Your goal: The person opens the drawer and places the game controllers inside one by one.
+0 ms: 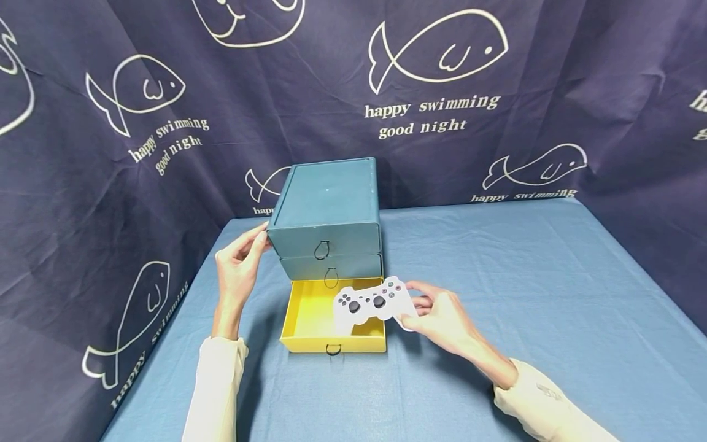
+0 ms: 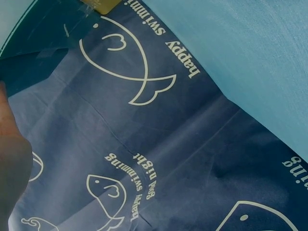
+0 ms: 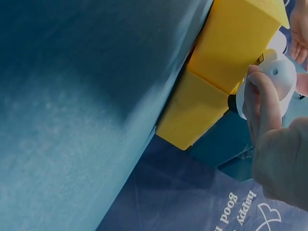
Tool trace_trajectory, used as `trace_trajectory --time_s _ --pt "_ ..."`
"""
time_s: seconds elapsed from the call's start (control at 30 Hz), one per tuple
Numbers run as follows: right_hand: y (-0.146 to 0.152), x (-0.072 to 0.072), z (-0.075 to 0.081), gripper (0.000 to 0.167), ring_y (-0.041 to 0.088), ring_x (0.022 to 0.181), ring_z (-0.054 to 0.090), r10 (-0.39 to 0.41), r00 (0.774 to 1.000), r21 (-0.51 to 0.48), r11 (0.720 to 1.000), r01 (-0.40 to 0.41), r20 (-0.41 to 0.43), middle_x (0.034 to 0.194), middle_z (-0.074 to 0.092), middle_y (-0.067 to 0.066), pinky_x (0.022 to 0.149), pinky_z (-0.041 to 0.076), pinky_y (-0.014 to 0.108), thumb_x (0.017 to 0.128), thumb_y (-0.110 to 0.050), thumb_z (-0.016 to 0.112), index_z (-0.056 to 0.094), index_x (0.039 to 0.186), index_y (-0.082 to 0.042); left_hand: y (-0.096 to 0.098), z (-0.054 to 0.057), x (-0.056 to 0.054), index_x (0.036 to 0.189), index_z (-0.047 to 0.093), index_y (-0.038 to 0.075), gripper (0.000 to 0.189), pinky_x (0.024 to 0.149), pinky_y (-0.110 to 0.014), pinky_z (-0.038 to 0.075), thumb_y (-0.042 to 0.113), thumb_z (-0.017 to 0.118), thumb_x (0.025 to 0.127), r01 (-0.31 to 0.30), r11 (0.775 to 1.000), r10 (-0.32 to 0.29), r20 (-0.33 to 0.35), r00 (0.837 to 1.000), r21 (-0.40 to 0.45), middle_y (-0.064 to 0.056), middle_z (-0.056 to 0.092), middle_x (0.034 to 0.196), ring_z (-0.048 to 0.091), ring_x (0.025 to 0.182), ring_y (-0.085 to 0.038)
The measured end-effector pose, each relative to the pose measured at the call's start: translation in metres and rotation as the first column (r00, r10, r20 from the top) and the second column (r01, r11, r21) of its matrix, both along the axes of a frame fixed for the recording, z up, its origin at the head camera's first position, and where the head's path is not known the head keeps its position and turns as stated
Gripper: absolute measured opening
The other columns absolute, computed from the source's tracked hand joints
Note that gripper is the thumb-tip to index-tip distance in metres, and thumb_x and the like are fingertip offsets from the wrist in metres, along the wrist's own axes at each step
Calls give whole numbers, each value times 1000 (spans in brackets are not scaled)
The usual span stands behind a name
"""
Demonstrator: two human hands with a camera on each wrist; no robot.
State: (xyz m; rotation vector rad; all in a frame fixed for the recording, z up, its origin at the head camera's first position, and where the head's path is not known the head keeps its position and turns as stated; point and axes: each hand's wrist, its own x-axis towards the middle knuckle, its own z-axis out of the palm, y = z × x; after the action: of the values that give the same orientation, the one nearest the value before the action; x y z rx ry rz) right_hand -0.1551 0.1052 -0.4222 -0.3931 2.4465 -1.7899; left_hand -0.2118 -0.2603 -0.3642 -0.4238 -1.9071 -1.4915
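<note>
A white game controller (image 1: pixel 361 307) with black thumbsticks is held by one grip end in my right hand (image 1: pixel 444 319), thumb on the near side and fingers on the far side. It hangs above the pulled-out yellow bottom drawer (image 1: pixel 334 345), tilted with its buttons toward the head camera. In the right wrist view the controller (image 3: pixel 279 79) shows end-on beside the drawer's yellow wall (image 3: pixel 195 108). My left hand (image 1: pixel 240 258) touches the left front corner of the teal drawer cabinet (image 1: pixel 331 190), fingertips at its side. In the left wrist view only part of that hand (image 2: pixel 12 159) shows.
Two teal drawers with black loop pulls, the upper drawer (image 1: pixel 298 240) and the middle drawer (image 1: pixel 309 268), are closed above the yellow one. A blue cloth (image 1: pixel 497 294) covers the table. Dark blue fish-print curtains (image 1: pixel 442 153) stand behind and at both sides.
</note>
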Motion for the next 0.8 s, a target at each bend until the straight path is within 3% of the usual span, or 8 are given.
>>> trace_trajectory --time_s 0.17,0.53,0.8 --pt "-3 -2 0 54 18 88 75 28 999 -39 999 -29 -14 102 78 12 71 56 23 78 0 78 64 130 3 0 -1 0 124 74 -1 26 85 -27 58 2 70 99 2 1000 -2 2 1000 3 -3 77 104 76 85 -12" --pt "-6 -2 4 52 18 90 75 23 999 -4 1000 -23 -36 102 78 11 74 56 23 80 -3 80 66 130 0 1 0 1 124 74 -1 26 86 -27 58 4 70 99 2 1000 -2 4 1000 -3 -10 77 107 76 86 -12" --pt "-11 -3 2 51 19 92 76 32 999 -14 999 -33 -34 104 77 11 77 57 25 81 -4 81 66 130 -2 1 0 1 124 74 0 26 86 -27 58 4 70 99 1 1000 -1 8 1000 -2 -7 77 106 76 86 -12"
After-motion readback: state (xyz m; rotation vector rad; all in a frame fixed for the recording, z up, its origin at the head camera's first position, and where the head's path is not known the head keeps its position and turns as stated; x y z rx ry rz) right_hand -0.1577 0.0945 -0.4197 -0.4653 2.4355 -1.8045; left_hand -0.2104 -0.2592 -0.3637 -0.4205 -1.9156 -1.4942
